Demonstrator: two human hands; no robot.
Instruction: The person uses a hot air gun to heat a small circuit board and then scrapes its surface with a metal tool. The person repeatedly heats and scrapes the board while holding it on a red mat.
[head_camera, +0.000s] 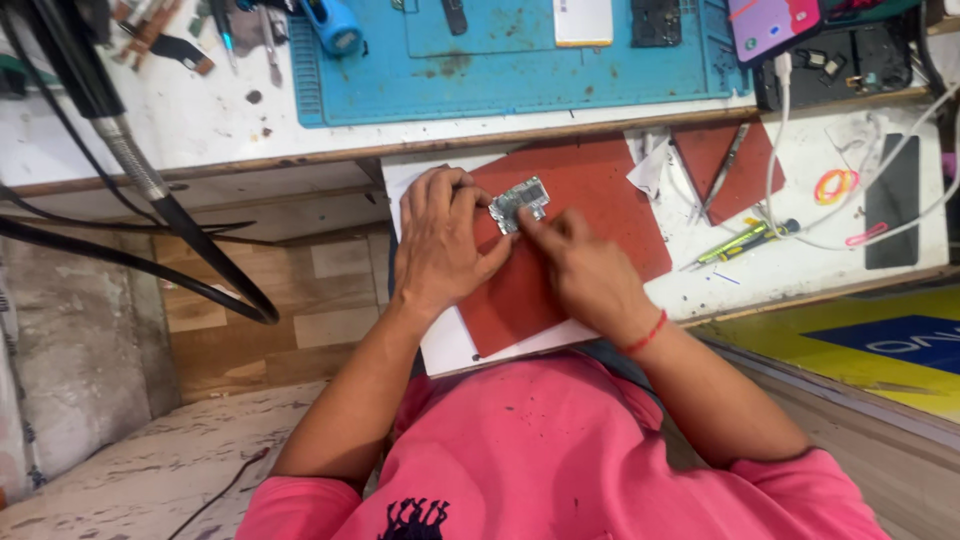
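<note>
Head view: both hands are together on a small circuit board lying on a dark red mat – left hand pins its edge with fingertips, right hand pinches its lower corner. Tweezers sit at about 2 o'clock from the board, a green-yellow screwdriver near 3 o'clock, and a blue mat lies at 12 o'clock on the white surface.
</note>
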